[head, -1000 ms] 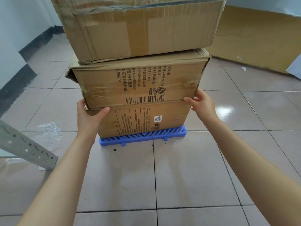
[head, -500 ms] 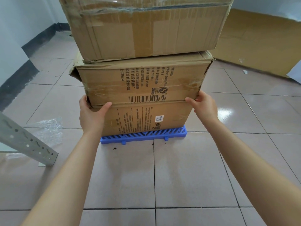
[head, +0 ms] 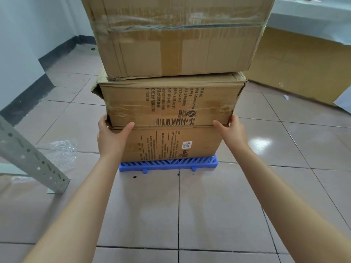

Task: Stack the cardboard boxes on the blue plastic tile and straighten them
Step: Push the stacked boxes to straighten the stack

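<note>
Flanking the bottom box (head: 171, 143), arms outstretched, left hand (head: 111, 138) and right hand (head: 232, 132) clamped on its corners.

Both bare forearms reached forward, roughly parallel. The left hand (head: 111, 138) was cupped with its thumb stretched rightward and fingers wrapped out of sight; the right hand (head: 232, 132) mirrored it, thumb pointing left, fingers hidden behind

three taped cardboard boxes (head: 171, 107) stacked, slightly askew, on blue tile (head: 169, 164)
</note>
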